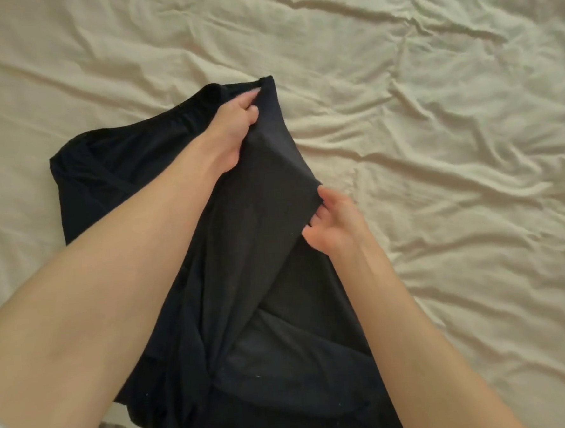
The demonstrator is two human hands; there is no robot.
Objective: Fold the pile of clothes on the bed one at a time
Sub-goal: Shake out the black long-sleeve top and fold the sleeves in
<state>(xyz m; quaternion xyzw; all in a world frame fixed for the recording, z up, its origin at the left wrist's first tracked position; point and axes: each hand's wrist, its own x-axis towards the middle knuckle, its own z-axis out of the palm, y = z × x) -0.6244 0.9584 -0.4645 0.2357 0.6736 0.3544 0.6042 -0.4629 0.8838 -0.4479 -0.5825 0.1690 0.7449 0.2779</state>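
Careful, you are risking a crooked fold: the black garment (133, 176), lying on the cream bedsheet (433, 105), is bunching near you. Your left hand (233, 130) is pinching its far corner with curled fingers, while your right hand (334, 220) is gripping the lifted flap's edge.

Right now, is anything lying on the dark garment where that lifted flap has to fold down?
Nothing visible does. Left hand and right hand both pinch the flap's edge of the dark garment; the part left of it lies bare on the bed sheet.
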